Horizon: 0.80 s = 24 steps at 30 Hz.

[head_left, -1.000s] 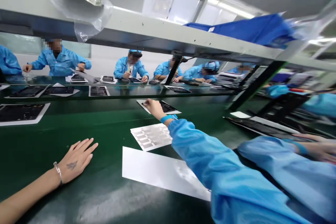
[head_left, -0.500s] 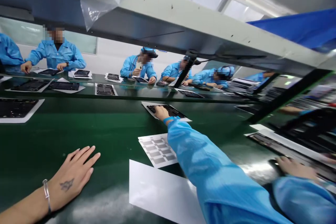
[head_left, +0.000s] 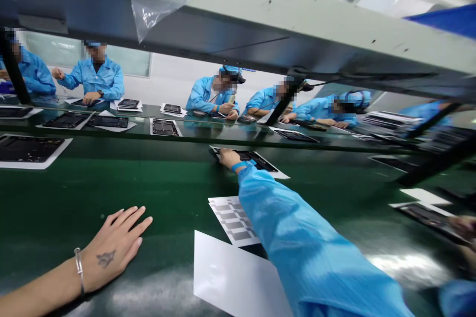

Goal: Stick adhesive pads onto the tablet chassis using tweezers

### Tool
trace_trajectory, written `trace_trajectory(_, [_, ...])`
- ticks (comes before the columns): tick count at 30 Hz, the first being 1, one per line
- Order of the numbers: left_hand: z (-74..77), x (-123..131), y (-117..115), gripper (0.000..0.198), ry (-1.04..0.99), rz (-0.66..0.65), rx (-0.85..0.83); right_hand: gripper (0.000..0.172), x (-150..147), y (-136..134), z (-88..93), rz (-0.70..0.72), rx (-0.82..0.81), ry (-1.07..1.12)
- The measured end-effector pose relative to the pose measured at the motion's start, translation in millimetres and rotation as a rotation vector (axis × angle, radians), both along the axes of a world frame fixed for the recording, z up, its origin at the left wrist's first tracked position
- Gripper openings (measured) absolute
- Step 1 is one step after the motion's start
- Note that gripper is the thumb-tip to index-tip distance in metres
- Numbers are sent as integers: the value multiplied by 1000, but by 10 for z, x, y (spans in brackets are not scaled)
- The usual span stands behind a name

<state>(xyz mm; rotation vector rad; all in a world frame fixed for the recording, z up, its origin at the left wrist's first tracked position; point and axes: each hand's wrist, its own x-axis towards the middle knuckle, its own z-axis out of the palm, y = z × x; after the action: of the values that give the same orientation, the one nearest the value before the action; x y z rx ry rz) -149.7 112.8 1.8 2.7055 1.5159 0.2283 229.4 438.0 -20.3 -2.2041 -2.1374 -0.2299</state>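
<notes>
My left hand (head_left: pixel 117 247) lies flat on the green tabletop (head_left: pixel 159 178), palm down, fingers spread, nothing in it. A metal bracelet (head_left: pixel 79 267) circles its bare wrist. From the lower right my blue-sleeved arm stretches forward over the table. Its right hand (head_left: pixel 228 158) bends its fingers at the left end of a thin black device panel (head_left: pixel 260 161), whose inner parts show, on a white sheet; the fingertips are hidden. Nearer to me lie a white sheet with grey rectangles (head_left: pixel 232 223), partly under the arm, and a blank white sheet (head_left: pixel 230 277).
A long shelf (head_left: pixel 278 25) with a plastic bag (head_left: pixel 156 5) crosses overhead on black posts. Similar panels (head_left: pixel 29 148) lie on sheets to the left and along the far bench. Co-workers in blue (head_left: pixel 98 74) sit opposite. At right, a co-worker's hand (head_left: pixel 463 228) is beside another panel (head_left: pixel 424 213).
The view has swung left, so most things sit further right. My right hand is slightly further left over the panel. My left hand rests as before. A co-worker's hand and sleeve at right have shifted.
</notes>
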Motion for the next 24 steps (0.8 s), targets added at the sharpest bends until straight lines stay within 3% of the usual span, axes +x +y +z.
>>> trace_trajectory(4, [-2,-35,-50,45,10,-4,-2,35,-229,-261,198,77,7,8])
trace_trajectory(8, [-46,-46,68,47,-37,-28,84,29,-555,-752,490,264,23,48])
trace_trajectory(12, [76,133,317,58,57,-52,317,32,-1008,-1584,749,569,28,95])
trace_trajectory(15, [299,270,261,49,192,-2,393,38,-1257,-2407,863,808,-2,154])
trace_trajectory(17, [454,310,-8,28,262,-28,369,37,-1269,-2962,943,1041,44,298])
trace_trajectory(19, [588,317,-430,26,310,-125,364,27,-1141,-3433,1055,1089,154,467])
trace_trajectory(22, [699,265,-1136,35,323,-281,409,21,-779,-3868,1224,849,337,787])
trace_trajectory(24, [638,158,-1535,43,258,-349,400,26,-495,-3989,1263,636,436,985])
